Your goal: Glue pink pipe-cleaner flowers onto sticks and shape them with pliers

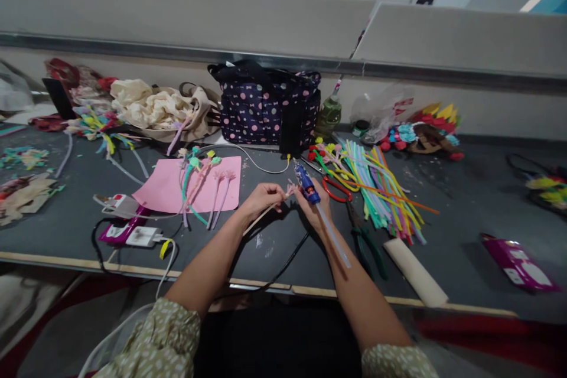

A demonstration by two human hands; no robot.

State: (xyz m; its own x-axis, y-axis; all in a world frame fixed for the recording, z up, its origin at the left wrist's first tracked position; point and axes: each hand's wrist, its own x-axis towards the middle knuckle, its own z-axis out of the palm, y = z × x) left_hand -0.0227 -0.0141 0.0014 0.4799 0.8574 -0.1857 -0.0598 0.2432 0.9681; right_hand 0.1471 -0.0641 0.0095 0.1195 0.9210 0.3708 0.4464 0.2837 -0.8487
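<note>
Pinched in the fingers of my left hand (pixel 266 198) is a thin pale stem (pixel 257 220) that slants down toward me. A small pink flower-like piece (pixel 290 189) sits at its upper end, between my two hands. My right hand (pixel 316 211) is closed around a blue hot glue gun (pixel 305 182), with a long translucent glue stick (pixel 333 235) jutting from its back over my forearm. The fingertips of both hands are close together at the pink piece, and the exact contact there is too small to make out.
Left of my hands, pipe-cleaner flowers lie on a pink sheet (pixel 231 183). On the right are coloured pipe cleaners (pixel 385 189), red-handled pliers (pixel 339 189), green-handled pliers (pixel 372 245) and a cream block (pixel 416 271). A polka-dot bag (pixel 261 107) and a phone (pixel 290 132) stand behind.
</note>
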